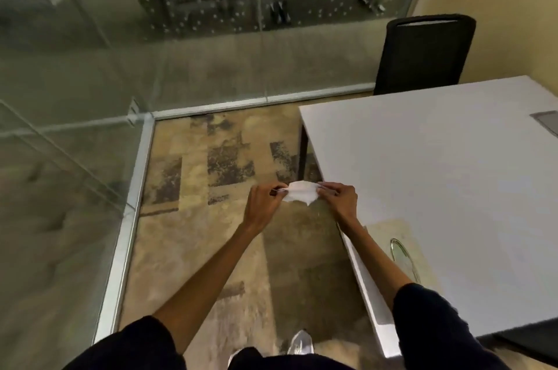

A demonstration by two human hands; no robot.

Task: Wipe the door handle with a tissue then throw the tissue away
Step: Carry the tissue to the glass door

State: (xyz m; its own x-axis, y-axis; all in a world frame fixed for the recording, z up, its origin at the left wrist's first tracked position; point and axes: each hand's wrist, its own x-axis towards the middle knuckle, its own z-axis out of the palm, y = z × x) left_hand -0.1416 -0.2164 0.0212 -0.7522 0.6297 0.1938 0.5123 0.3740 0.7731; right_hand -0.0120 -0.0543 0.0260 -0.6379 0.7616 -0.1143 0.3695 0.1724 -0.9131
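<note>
An office meeting room, by all signs: glass partition walls (187,46) with a dotted frosting pattern and aluminium floor rails, patterned carpet tiles (223,158), a plain white table (437,188) with a cable hatch at its right edge, a black mesh-backed chair (422,58) at its far edge.

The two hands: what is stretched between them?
In the head view, a white tissue spans the gap between the left hand and the right hand, each pinching one end. Beneath it is only patterned carpet.
</note>
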